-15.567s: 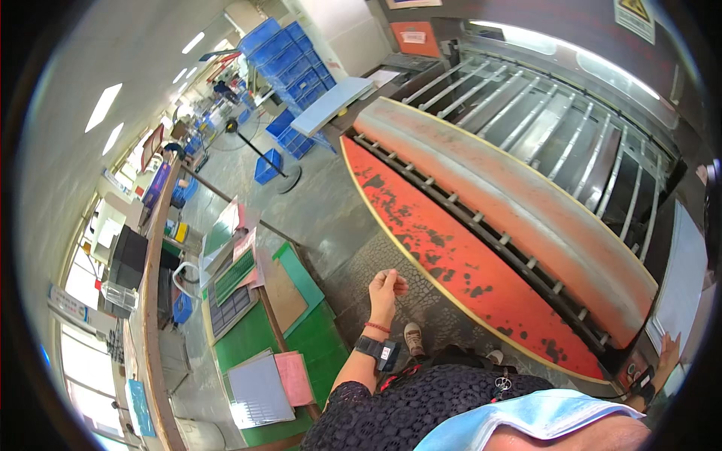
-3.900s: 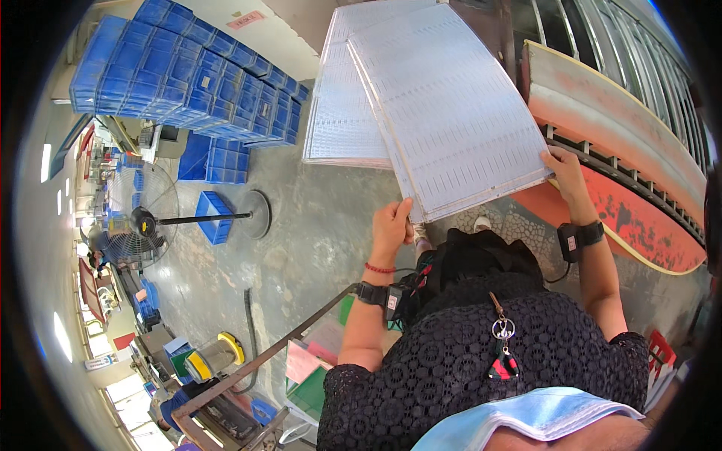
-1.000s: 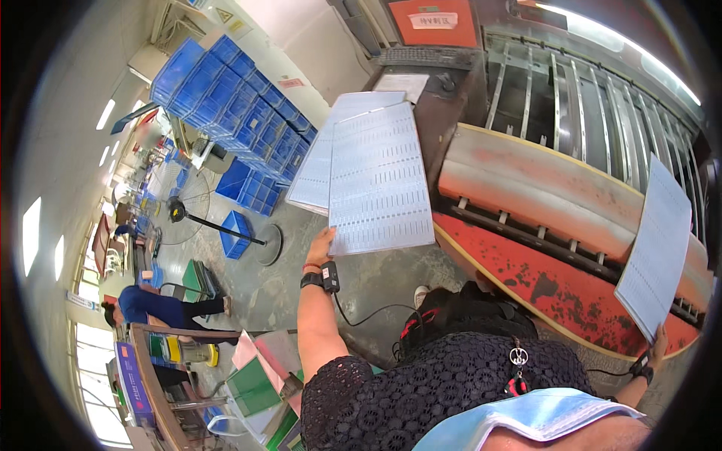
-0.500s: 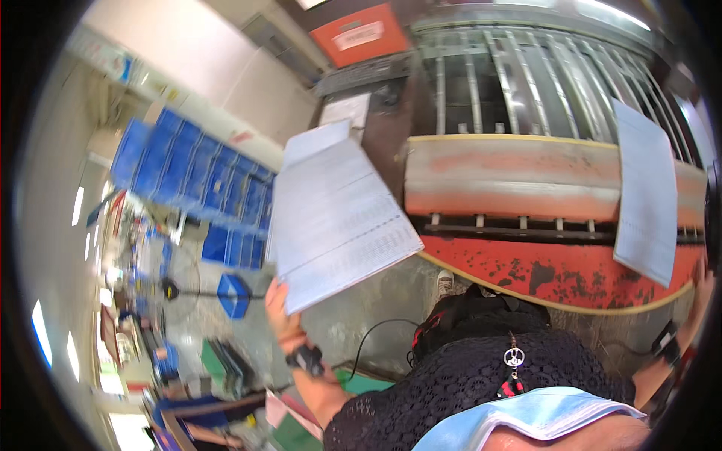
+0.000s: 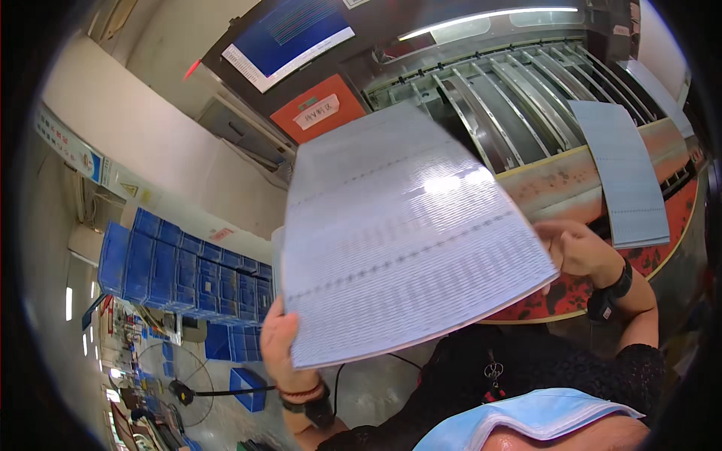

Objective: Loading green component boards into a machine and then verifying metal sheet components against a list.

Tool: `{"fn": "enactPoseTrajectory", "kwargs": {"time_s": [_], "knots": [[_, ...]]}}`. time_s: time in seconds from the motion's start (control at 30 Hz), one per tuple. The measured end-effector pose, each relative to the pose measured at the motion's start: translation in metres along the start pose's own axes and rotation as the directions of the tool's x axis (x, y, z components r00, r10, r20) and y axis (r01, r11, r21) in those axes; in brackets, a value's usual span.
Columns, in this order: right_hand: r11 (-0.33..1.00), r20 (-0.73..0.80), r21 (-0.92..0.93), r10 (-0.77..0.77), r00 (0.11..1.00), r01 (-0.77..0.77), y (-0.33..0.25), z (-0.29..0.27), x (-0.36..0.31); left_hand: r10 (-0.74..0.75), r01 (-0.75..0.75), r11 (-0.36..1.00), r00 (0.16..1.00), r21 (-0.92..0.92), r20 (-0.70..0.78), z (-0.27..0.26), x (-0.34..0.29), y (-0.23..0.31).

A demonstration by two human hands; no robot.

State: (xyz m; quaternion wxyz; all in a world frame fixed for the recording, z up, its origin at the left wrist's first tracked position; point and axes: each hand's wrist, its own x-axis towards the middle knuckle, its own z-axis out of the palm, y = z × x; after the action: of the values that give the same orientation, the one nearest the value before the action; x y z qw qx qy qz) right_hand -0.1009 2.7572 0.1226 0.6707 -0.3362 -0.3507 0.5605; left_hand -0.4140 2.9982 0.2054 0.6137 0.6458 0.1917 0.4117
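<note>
A large, thin, pale blue-white panel (image 5: pixel 391 225), ribbed with fine lines and crossed by rows of small dark marks, is held tilted in front of my chest. My left hand (image 5: pixel 282 342) grips its near left corner, fingers partly hidden beneath. At its near right corner, my right hand (image 5: pixel 575 252) is closed on the edge, with a fingertip showing below. A similar pale panel (image 5: pixel 628 177) lies across the front of the machine, right of my right hand, and another pale panel (image 5: pixel 660 98) rests farther right.
The machine has curved metal rails (image 5: pixel 519 98), a metal front bar (image 5: pixel 556 184) and a red, worn ledge (image 5: pixel 575 297). A screen (image 5: pixel 289 37) and an orange-red box (image 5: pixel 312 109) are behind the panel. Blue bins (image 5: pixel 180 263) are stacked left, near a floor fan (image 5: pixel 180 392).
My right hand has come in from the far right and taken hold of the panel's right corner. The panel has moved right and closer, in front of my body. My view has shifted.
</note>
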Motion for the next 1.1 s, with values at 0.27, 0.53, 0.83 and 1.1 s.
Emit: {"fn": "enactPoseTrajectory", "kwargs": {"time_s": [0.27, 0.53, 0.83, 1.1], "knots": [[0.956, -0.485, -0.291, -0.120, 0.866, -0.030, -0.026, -0.049, 0.048, -0.255, 0.377, 0.876, 0.892, -0.301, 0.373, 0.034, 0.122, -0.086], [0.949, -0.480, -0.295, -0.045, 0.876, -0.113, -0.049, -0.120, 0.092, -0.271, 0.429, 0.867, 0.832, -0.252, 0.483, 0.099, 0.231, -0.201], [0.787, -0.633, -0.510, -0.068, 0.771, -0.348, 0.022, -0.310, 0.162, -0.562, 0.553, 0.816, 0.693, 0.168, 0.451, 0.130, 0.319, -0.378], [0.515, -0.602, -0.641, 0.124, 0.789, -0.569, 0.041, -0.338, 0.162, -0.843, 0.584, 0.522, 0.466, 0.622, 0.270, 0.134, 0.318, -0.427]]}}
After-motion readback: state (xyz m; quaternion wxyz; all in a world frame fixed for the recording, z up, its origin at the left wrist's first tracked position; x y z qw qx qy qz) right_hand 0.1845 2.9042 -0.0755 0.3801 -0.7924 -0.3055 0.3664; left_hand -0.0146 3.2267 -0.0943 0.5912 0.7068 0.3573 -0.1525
